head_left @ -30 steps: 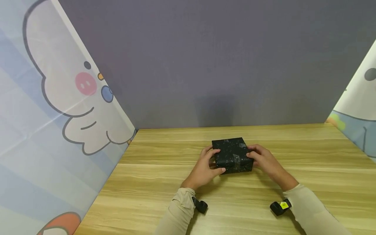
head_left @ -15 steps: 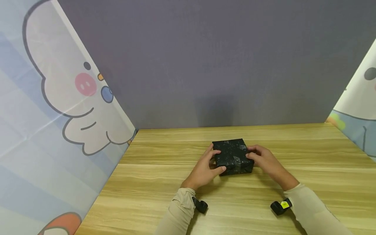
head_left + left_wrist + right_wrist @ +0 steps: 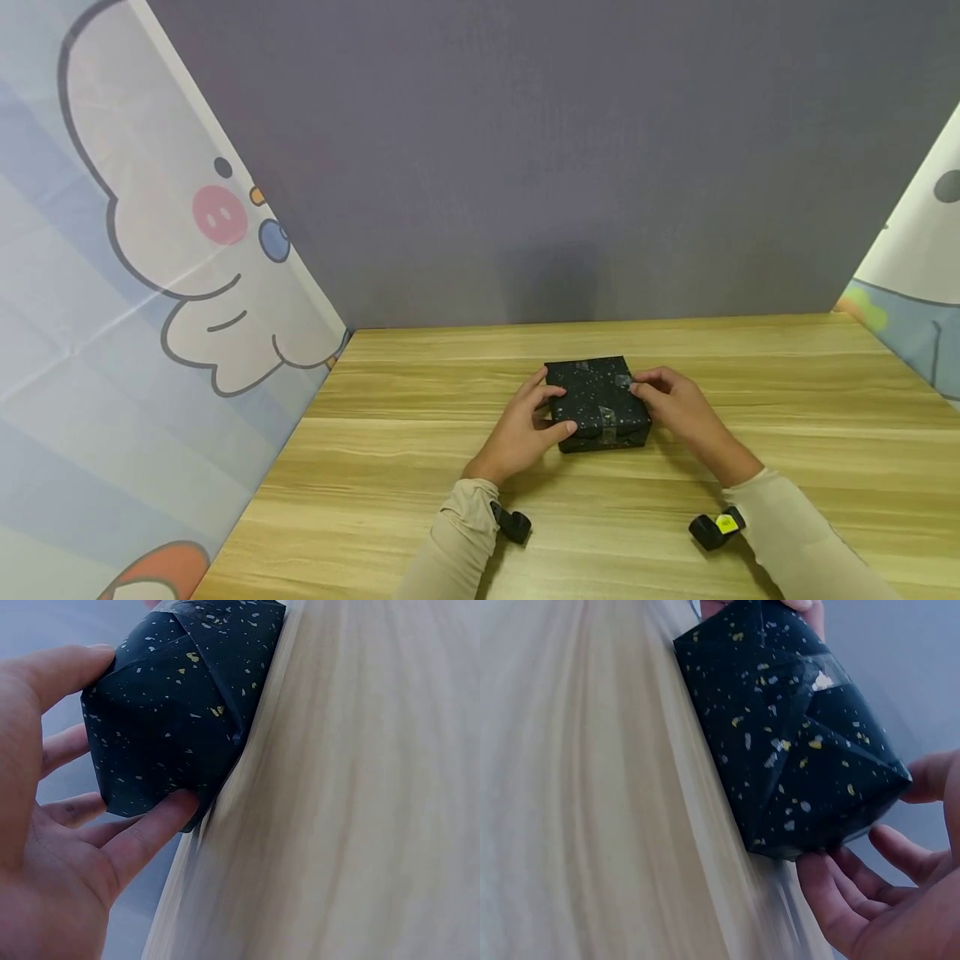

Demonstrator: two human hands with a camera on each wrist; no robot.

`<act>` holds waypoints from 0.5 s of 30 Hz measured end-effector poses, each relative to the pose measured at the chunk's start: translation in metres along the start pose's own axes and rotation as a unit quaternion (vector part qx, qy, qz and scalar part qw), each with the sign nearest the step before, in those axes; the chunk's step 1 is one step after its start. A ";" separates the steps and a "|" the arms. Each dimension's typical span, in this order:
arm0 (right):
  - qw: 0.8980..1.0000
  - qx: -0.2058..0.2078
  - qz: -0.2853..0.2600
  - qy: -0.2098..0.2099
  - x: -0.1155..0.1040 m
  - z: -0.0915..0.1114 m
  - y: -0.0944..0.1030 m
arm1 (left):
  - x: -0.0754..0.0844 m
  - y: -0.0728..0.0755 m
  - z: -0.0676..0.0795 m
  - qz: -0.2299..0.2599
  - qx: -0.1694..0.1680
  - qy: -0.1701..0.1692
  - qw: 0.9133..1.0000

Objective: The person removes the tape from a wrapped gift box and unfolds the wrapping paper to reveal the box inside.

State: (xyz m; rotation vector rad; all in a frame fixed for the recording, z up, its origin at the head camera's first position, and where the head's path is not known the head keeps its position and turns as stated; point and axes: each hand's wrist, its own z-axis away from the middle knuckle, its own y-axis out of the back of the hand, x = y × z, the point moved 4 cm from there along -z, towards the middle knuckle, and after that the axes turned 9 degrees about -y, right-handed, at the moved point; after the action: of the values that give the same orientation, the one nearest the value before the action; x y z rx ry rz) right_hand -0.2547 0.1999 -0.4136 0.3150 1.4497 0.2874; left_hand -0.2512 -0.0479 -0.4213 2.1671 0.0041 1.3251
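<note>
Black parcel (image 3: 594,396) sits toward the far edge of the worktop (image 3: 375,517), left hand (image 3: 517,437) and right hand (image 3: 678,412) grasping its sides; I'd press lightly, evenly, to spare the taped paper (image 3: 776,757).

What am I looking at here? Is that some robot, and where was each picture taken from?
No robot: a person is working bare-handed. The wide picture comes from a camera worn on the head, looking forward and down; the two close ones come from the left and right wrists. On the wooden table is a dark, speckled box with clear tape on it. The left hand grips one end and the right hand holds the other. The black devices near the wrists are probably those cameras.
</note>
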 end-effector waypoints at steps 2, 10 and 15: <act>1.000 0.009 0.006 0.005 -0.002 0.001 0.000 | 0.000 0.000 -0.001 0.001 0.000 -0.003 1.000; 0.994 0.033 0.072 0.070 -0.008 0.006 -0.001 | -0.001 0.001 0.000 0.001 -0.007 -0.006 1.000; 0.988 0.035 0.113 0.098 -0.011 0.006 -0.002 | -0.003 0.002 0.000 0.007 -0.013 -0.010 1.000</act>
State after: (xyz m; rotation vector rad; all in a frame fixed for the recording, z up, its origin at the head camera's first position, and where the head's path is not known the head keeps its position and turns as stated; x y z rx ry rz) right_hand -0.2499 0.1936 -0.4041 0.5216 1.6213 0.4618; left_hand -0.2532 -0.0503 -0.4226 2.1625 -0.0366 1.3033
